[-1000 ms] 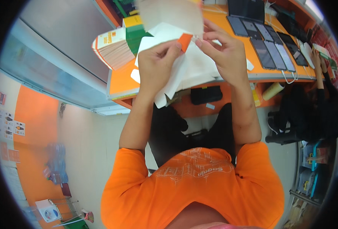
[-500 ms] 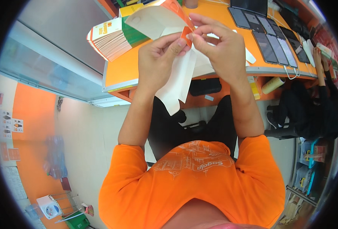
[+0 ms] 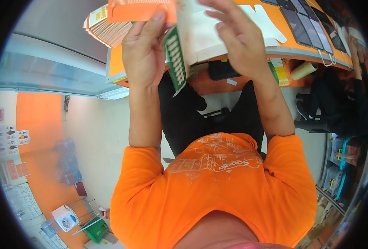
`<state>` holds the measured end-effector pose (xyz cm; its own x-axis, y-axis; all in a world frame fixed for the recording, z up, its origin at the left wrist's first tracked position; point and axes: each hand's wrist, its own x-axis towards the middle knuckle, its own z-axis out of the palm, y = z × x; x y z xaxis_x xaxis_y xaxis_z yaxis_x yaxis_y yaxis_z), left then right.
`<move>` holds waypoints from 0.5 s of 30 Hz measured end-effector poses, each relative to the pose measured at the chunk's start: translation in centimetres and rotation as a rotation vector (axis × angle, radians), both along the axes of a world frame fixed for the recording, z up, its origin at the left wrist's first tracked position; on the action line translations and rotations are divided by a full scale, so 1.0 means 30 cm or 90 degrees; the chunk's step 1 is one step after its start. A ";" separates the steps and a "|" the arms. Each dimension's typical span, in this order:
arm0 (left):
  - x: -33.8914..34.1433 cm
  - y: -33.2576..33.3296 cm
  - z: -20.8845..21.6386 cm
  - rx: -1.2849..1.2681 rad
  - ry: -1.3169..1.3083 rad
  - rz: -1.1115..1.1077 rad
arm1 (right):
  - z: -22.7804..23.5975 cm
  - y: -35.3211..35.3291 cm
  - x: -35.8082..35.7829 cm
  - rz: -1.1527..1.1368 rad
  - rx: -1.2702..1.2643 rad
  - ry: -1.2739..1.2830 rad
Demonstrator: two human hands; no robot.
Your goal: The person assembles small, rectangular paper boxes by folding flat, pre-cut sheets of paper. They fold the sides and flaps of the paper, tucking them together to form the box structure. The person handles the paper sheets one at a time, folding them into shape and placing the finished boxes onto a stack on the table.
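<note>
A partly folded carton (image 3: 141, 11) with orange, green and white panels is up over the near edge of the table. My left hand (image 3: 144, 54) grips it, thumb pressed on the orange panel and fingers behind. A green side with a row of white shapes hangs below that hand. Right of the carton, my right hand (image 3: 243, 47) is off it, fingers apart and slightly smeared by motion, with nothing seen in them. White unfolded card blanks (image 3: 269, 29) lie under and beyond the right hand. Left of the carton stands a stack of flat printed cartons (image 3: 111, 34).
Several phones (image 3: 310, 30) with white cables lie at the right of the orange table (image 3: 116, 68). Under it are a black case (image 3: 222, 70) and a yellowish roll (image 3: 303, 71). Another person (image 3: 337, 99) sits at the far right. A glass-fronted cabinet (image 3: 59, 66) borders the left.
The carton has turned and moved up and left in my left hand, now showing orange and green faces. My right hand has let go of it and opened.
</note>
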<state>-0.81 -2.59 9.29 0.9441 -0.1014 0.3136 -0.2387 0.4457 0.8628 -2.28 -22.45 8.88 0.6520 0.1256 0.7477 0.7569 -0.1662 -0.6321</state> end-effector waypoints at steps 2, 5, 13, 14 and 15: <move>-0.036 -0.013 0.053 -0.215 0.136 -0.113 | -0.027 -0.069 0.052 -0.029 -0.012 -0.023; -0.032 0.050 0.018 -0.329 0.017 -0.448 | -0.050 -0.052 0.086 -0.049 -0.135 -0.051; -0.015 0.057 -0.093 -0.517 0.088 -0.471 | -0.096 -0.066 0.104 0.200 -0.147 0.127; -0.015 0.060 -0.104 -0.538 0.096 -0.465 | -0.109 -0.056 0.094 0.129 -0.128 0.113; -0.003 0.065 -0.110 -0.579 0.111 -0.458 | -0.124 -0.046 0.093 0.096 -0.095 0.105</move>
<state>-0.89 -0.64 5.98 0.7979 -0.4345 0.4179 0.4096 0.8993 0.1530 0.52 -23.84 5.16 0.7296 0.3309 0.5985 0.6684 -0.1598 -0.7265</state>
